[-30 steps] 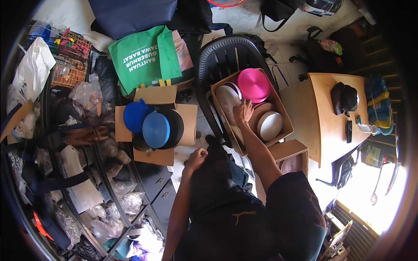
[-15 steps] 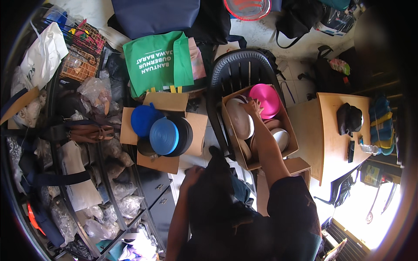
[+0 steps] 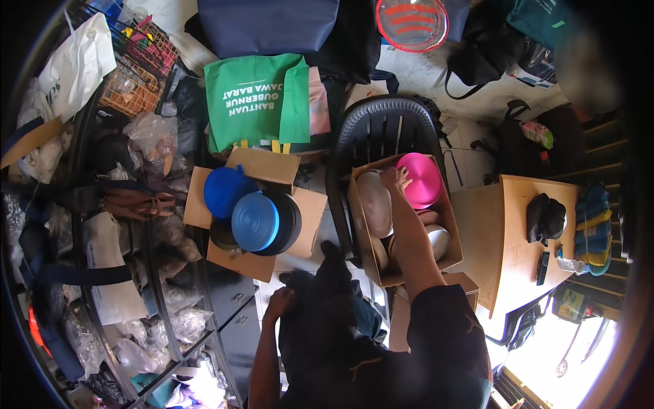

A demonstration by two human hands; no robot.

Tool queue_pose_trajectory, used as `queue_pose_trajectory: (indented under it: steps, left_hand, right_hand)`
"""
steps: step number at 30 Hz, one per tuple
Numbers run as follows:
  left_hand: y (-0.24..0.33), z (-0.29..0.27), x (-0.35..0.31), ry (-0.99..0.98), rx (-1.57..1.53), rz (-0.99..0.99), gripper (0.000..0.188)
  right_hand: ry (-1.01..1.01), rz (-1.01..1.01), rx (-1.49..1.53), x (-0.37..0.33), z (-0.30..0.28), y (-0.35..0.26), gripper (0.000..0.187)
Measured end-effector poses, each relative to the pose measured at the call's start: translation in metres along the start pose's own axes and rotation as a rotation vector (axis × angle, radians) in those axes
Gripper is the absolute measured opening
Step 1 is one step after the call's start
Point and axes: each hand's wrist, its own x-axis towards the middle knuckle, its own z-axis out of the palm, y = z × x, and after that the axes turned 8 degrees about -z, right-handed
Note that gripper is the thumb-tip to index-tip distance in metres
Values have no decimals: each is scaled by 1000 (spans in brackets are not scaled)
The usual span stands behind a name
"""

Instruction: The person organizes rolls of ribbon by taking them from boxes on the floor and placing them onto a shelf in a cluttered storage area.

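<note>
My right hand (image 3: pixel 395 179) reaches into a cardboard box (image 3: pixel 402 278) on a black plastic chair. Its fingers are apart and touch the left edge of a pink roll of webbing (image 3: pixel 421 178). Beside that hand, in the same box, lies a beige roll (image 3: pixel 375 204), with a whitish roll (image 3: pixel 437 242) nearer to me, partly covered by my forearm. My left hand (image 3: pixel 281 300) is low beside my dark-clothed leg, fingers curled in, with nothing visible in them. Ahead of it, an open carton (image 3: pixel 310 211) holds a dark blue roll (image 3: pixel 228 191), a light blue roll (image 3: pixel 255 221) and a black roll (image 3: pixel 289 225).
The black chair (image 3: pixel 381 112) stands in front of me. A green bag (image 3: pixel 255 102) lies beyond the open carton. Racks with plastic-wrapped goods (image 3: pixel 194 324) fill the left side. On the right is a wooden table (image 3: pixel 521 238) bearing a black pouch (image 3: pixel 545 218).
The view has shifted slightly. My right hand stays at the pink roll, its fingers now nearer the roll's left edge. My left hand has moved a little back and left along my leg.
</note>
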Motion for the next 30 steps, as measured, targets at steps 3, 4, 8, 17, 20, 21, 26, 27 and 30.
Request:
queue_pose_trajectory:
  steps: [3,4,8,17,20,21,26,27,30]
  left_hand:
    - [26,2,-11,-19,-9,-54,35]
    - [42,2,-16,-35,11,-87,35]
    - [77,5,-21,-13,177,-15,33]
    - [228,75,52,-34,532,484,22]
    - [298,107,70,-42,731,577,24]
    - [314,113,75,50,860,639,27]
    - [346,127,98,273,1142,899,34]
    - [348,128,99,248,1181,840,34]
    - [347,130,97,206,1248,772,34]
  right_hand:
    - [175,-85,-75,6,4,7,45]
    - [164,-103,-8,9,6,15,43]
    - [256,-205,150,-8,-2,19,39]
    - [283,-355,99,-56,14,34,47]
    - [357,-327,136,-66,46,49,49]
    - [399,-321,121,-70,51,47,49]
    - [447,-348,215,-91,58,56,56]
    - [353,-281,240,-97,54,57,59]
    - [334,-215,303,-113,55,73,64]
